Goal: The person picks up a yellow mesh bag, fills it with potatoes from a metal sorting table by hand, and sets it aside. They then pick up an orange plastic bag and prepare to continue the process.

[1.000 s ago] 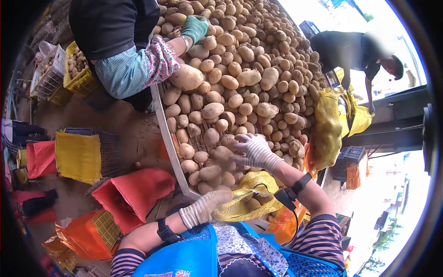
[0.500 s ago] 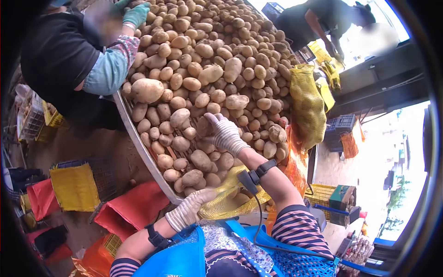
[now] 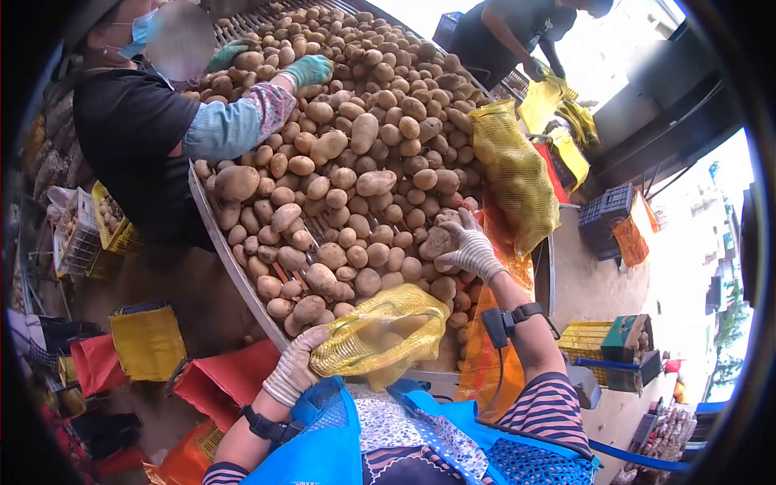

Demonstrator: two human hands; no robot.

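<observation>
My left hand (image 3: 296, 365), in a knitted glove, grips the edge of a yellow mesh bag (image 3: 380, 331) at the near end of a sorting table (image 3: 234, 271) heaped with potatoes. The bag's mouth gapes toward the heap and a few potatoes show inside it. My right hand (image 3: 469, 246), gloved too, is closed around a potato (image 3: 440, 240) at the right side of the pile, beside an orange bag (image 3: 493, 323).
A person in black with green gloves (image 3: 309, 69) works the heap from the left. Another person stands at the far right by yellow bags (image 3: 543, 101). A filled yellow mesh sack (image 3: 509, 174) leans on the table's right rim. Red, yellow bags and crates (image 3: 148, 339) sit on the floor left.
My right hand moved from the middle of the pile to its right side and closed on a potato. The view shifted, and the yellow bag now sits more open before me.
</observation>
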